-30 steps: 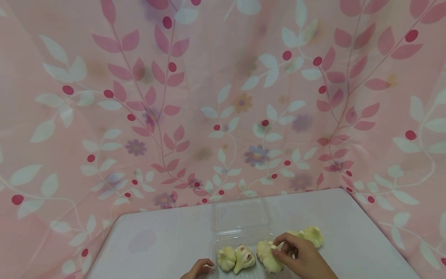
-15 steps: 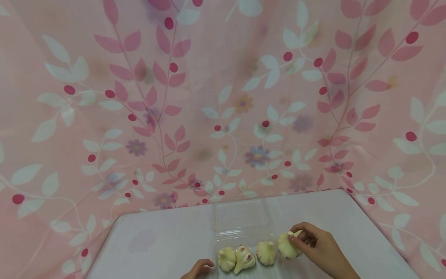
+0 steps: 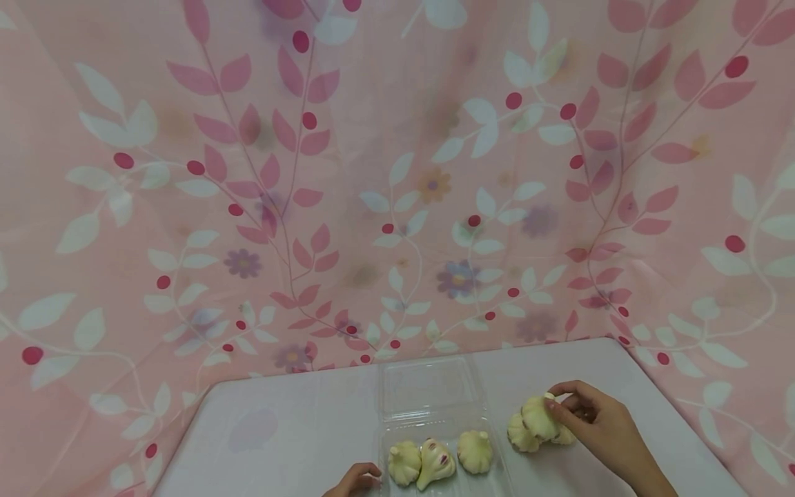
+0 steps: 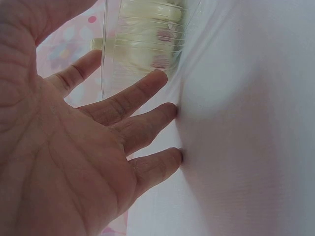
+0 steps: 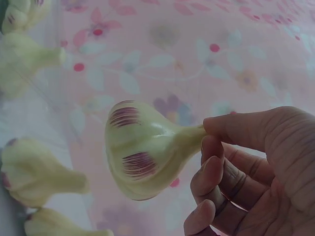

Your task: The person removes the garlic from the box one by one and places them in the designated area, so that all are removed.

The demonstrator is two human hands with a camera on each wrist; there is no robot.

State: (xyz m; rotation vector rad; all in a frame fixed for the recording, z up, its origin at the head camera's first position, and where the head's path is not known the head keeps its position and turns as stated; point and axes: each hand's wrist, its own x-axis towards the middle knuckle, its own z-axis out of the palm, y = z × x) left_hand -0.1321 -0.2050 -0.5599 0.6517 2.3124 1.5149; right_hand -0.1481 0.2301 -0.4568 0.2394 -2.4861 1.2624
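Note:
My right hand [image 3: 599, 421] pinches a garlic bulb [image 3: 539, 417] by its stem, over the table right of the container. In the right wrist view this bulb [image 5: 142, 147] has purple streaks, and thumb and forefinger meet at its stem. Two more bulbs lie just under and behind it, one pale bulb [image 3: 520, 436] at its left, the other partly hidden by the hand. Three bulbs sit in a clear plastic container [image 3: 497, 422]. Left of that container is my left hand [image 3: 355, 480]; in the left wrist view its fingers [image 4: 147, 125] are spread, tips at the tabletop.
The container's transparent lid [image 3: 428, 386] is folded back, lying behind it. A white table [image 3: 298, 428] carries everything, its back edge against a pink leaf-patterned curtain [image 3: 397, 207] that also hangs at both sides.
My right hand has carried the garlic bulb from above the container's right side out to the right, over the loose bulbs. The left hand has stayed in place.

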